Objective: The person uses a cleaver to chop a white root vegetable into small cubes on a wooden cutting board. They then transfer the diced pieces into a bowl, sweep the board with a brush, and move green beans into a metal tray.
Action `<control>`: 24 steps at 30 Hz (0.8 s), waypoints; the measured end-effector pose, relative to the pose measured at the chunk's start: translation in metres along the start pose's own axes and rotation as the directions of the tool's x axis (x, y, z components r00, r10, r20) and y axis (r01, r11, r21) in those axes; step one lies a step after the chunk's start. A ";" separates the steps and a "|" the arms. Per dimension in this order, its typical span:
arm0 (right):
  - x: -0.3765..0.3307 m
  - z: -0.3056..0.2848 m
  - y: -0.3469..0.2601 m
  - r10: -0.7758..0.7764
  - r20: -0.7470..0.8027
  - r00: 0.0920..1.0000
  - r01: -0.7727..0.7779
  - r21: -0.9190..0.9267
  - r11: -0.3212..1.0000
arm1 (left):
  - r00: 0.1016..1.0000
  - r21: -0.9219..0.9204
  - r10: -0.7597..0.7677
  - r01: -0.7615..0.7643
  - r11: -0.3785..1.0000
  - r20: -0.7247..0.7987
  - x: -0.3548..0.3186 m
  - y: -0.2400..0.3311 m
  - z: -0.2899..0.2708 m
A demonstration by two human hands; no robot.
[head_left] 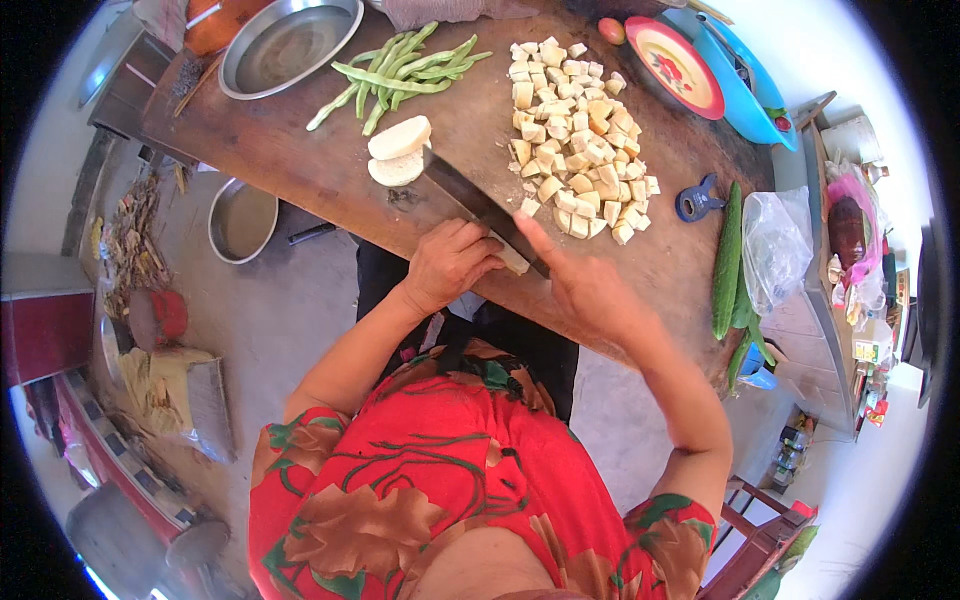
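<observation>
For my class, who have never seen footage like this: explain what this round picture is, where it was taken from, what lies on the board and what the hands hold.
A wide fisheye camera on the person's head looks down, so edges bend. The right hand grips a cleaver; the left hand steadies a pale piece under the blade. On the wooden table lie pale cubes, two thick pale slices, green beans, a cucumber, a metal basin and a blue peeler.

long dark cleaver [478, 204] lying slantwise across the wooden board, blade flat, its tip touching two thick pale white slices [398, 150] stacked near the board's middle, small pale piece [513, 259] under the blade at the near edge
</observation>
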State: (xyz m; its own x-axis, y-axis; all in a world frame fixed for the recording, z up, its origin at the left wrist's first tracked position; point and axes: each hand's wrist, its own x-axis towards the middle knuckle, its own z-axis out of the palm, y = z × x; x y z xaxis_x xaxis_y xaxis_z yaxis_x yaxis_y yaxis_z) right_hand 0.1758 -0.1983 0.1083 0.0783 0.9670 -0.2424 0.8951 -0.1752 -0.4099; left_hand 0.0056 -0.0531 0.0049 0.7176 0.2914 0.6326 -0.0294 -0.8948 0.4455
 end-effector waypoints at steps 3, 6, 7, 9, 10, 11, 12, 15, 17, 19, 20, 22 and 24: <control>-0.008 -0.010 0.003 -0.020 -0.099 0.995 0.036 0.164 0.986 | 0.999 -0.022 -0.023 0.023 0.999 0.026 -0.002 -0.002 -0.002; -0.033 -0.023 0.001 0.019 -0.273 0.962 0.080 0.348 0.934 | 0.992 -0.083 -0.090 0.098 0.992 0.093 0.002 0.000 -0.008; -0.042 -0.030 -0.003 0.053 -0.313 0.948 0.076 0.387 0.919 | 0.985 -0.098 -0.119 0.132 0.986 0.125 0.008 0.001 -0.012; -0.051 -0.031 -0.008 0.127 -0.372 0.920 0.040 0.411 0.911 | 0.947 -0.133 -0.168 0.211 0.968 0.275 0.022 0.003 -0.024; -0.056 -0.032 -0.010 0.167 -0.399 0.902 0.021 0.427 0.904 | 0.948 -0.102 -0.137 0.173 0.980 0.288 0.024 -0.001 -0.020; -0.060 -0.032 -0.014 0.189 -0.398 0.898 0.004 0.438 0.899 | 0.948 -0.071 -0.106 0.133 0.989 0.301 0.025 -0.006 -0.014; -0.064 -0.030 -0.016 0.201 -0.385 0.901 -0.017 0.432 0.902 | 0.948 -0.038 -0.073 0.089 0.995 0.311 0.027 -0.008 -0.011; -0.074 -0.022 -0.021 0.227 -0.340 0.913 -0.085 0.385 0.919 | 0.937 0.008 -0.106 0.109 0.994 0.332 0.027 -0.001 -0.003; -0.076 -0.013 -0.018 0.204 -0.323 0.924 -0.100 0.311 0.945 | 0.958 0.070 -0.175 0.163 0.984 0.228 0.021 0.013 0.002; -0.077 -0.003 -0.018 0.196 -0.299 0.934 -0.115 0.268 0.956 | 0.963 0.098 -0.223 0.210 0.973 0.150 0.014 0.022 0.009; -0.077 -0.001 -0.019 0.211 -0.274 0.938 -0.138 0.263 0.955 | 0.964 0.098 -0.235 0.224 0.970 0.124 0.012 0.023 0.011; -0.076 0.005 -0.016 0.178 -0.273 0.945 -0.111 0.245 0.963 | 0.967 0.093 -0.243 0.236 0.967 0.081 0.009 0.025 0.014; -0.076 0.007 -0.016 0.173 -0.242 0.955 -0.120 0.219 0.968 | 0.972 0.083 -0.232 0.227 0.970 0.046 0.009 0.026 0.014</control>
State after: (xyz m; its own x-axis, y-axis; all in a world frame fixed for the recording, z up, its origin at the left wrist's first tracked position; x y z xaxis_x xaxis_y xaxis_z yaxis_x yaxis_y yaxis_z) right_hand 0.1525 -0.2700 0.1273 0.3357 0.9377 -0.0900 0.7613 -0.3263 -0.5603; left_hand 0.0205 -0.0785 0.0132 0.7361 0.4748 0.4825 0.1924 -0.8300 0.5235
